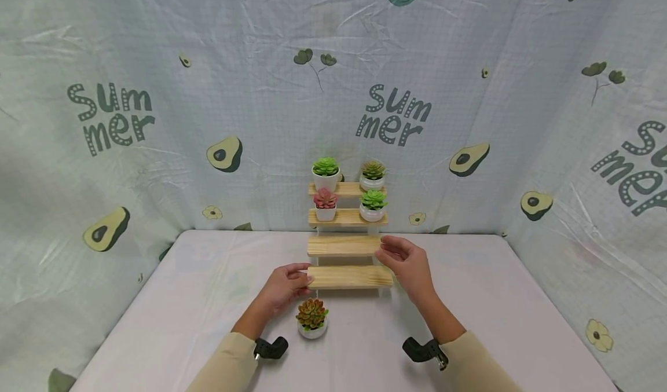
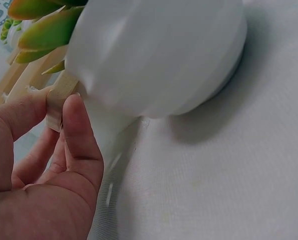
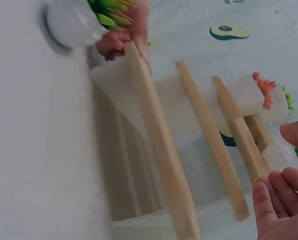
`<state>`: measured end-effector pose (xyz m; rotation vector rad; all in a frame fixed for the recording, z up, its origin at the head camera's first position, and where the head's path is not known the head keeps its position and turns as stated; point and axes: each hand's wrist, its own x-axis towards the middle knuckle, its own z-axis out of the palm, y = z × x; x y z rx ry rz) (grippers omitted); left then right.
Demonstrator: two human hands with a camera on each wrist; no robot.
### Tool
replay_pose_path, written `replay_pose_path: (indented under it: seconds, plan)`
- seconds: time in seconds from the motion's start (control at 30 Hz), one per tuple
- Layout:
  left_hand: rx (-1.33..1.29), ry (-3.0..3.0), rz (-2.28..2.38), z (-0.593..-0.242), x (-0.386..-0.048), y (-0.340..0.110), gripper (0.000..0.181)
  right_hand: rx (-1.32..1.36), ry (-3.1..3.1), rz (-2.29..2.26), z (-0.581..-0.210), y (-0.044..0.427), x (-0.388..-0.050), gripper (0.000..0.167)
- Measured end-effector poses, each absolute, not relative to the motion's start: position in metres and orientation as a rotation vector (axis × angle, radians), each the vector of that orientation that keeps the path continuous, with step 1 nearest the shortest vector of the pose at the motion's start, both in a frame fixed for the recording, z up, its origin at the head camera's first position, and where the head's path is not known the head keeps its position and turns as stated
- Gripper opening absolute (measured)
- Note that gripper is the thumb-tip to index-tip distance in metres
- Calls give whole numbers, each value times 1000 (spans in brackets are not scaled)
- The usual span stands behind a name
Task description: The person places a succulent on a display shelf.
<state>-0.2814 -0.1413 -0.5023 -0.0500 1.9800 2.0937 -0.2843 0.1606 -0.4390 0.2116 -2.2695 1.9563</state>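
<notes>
A four-step wooden plant stand point(image 1: 346, 246) with white side supports stands on the table. My left hand point(image 1: 283, 288) grips the left end of its lowest board point(image 1: 349, 277); in the left wrist view, thumb and fingers pinch the board end point(image 2: 59, 102). My right hand point(image 1: 409, 264) is beside the right end of the second-lowest board, fingers loosely bent; in the right wrist view a gap shows between its thumb and fingers point(image 3: 265, 207). In front of the stand, near my left hand, sits an orange-green succulent point(image 1: 311, 314) in a white pot point(image 1: 312, 330).
A bright green succulent point(image 1: 325, 175) and a dull green one point(image 1: 372, 173) stand on the top board. Below them are a pink succulent point(image 1: 325, 202) and another green one point(image 1: 373, 204). A printed curtain point(image 1: 292, 120) hangs behind the white-covered table point(image 1: 208, 288).
</notes>
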Motion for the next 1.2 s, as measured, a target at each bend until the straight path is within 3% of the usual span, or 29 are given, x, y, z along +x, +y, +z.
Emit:
replay_pose_path:
  seconds: [0.73, 1.2]
  plan:
    - [-58, 1968, 2087, -502, -284, -140, 49, 300, -2138, 2236, -476, 133, -240, 45]
    - [-73, 1982, 2108, -504, -283, -140, 47, 478, -2264, 2345, -500, 110, -222, 61]
